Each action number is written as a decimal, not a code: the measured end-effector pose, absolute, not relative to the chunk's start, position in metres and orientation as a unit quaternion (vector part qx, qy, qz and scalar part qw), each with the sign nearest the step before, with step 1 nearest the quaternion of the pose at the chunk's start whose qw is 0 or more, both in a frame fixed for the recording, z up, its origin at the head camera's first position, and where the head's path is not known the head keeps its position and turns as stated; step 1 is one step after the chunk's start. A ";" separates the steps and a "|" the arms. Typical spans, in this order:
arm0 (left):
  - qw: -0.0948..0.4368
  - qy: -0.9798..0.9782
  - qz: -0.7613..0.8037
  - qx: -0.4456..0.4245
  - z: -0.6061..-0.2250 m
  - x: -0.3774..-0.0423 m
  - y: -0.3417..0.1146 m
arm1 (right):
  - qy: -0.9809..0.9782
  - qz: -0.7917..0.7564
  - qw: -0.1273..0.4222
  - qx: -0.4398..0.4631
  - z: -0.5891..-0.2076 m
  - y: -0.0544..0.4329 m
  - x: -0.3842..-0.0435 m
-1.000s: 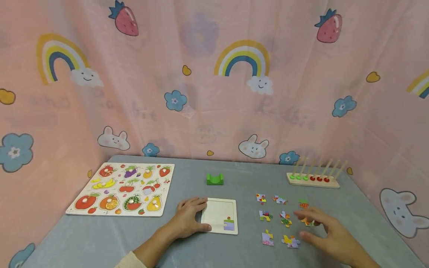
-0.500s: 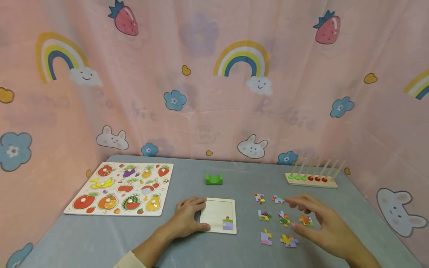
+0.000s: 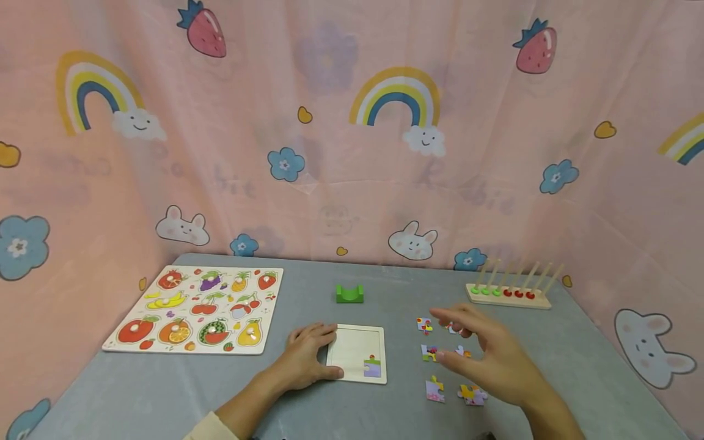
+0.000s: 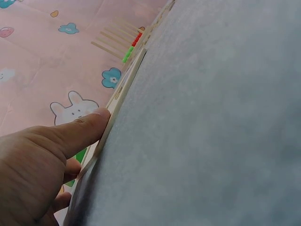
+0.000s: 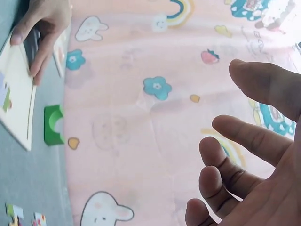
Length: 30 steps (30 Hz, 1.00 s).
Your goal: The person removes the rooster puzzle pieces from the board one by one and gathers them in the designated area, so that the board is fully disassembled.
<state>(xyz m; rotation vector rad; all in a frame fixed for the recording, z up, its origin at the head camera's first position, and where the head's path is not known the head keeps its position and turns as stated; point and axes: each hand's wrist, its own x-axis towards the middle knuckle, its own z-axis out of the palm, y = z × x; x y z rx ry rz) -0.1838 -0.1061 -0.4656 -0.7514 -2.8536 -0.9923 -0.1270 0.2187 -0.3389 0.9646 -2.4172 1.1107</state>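
Observation:
My left hand (image 3: 304,362) holds a square wooden puzzle tray (image 3: 348,348) by its left side, thumb near the front corner and fingers near the far one. Inside the tray's front right corner lies a purple and green jigsaw piece (image 3: 372,368). My right hand (image 3: 492,357) hovers over loose jigsaw pieces, its thumb and fingers spread apart with nothing between them. Uncovered near it are a purple and yellow piece (image 3: 434,390), a second yellow and purple one (image 3: 472,395) and a red-patterned one (image 3: 424,325). The hand hides others partly or wholly.
A fruit knob puzzle board (image 3: 192,310) lies at the left. Behind the tray stands a green notched block (image 3: 349,294). At the back right is a wooden peg rack (image 3: 508,297) with green and red beads. A pink printed curtain (image 3: 330,183) surrounds the grey table.
My right hand has moved left over the loose pieces, uncovering and then covering some of them, still holding nothing. The left hand stays on the tray.

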 end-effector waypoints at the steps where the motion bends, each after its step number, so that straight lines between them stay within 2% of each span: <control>1: 0.014 -0.917 -0.318 -0.241 -0.466 -0.184 -0.106 | -0.842 0.391 0.153 0.339 -0.339 0.216 -0.128; 16: 0.018 -0.916 -0.320 -0.243 -0.465 -0.183 -0.106 | -0.824 0.446 0.117 0.328 -0.364 0.172 -0.147; 25: 0.021 -0.917 -0.315 -0.243 -0.466 -0.184 -0.106 | -0.830 0.460 0.103 0.299 -0.390 0.155 -0.158; 30: 0.017 -0.917 -0.316 -0.241 -0.466 -0.184 -0.106 | -0.839 0.469 0.076 0.265 -0.405 0.149 -0.162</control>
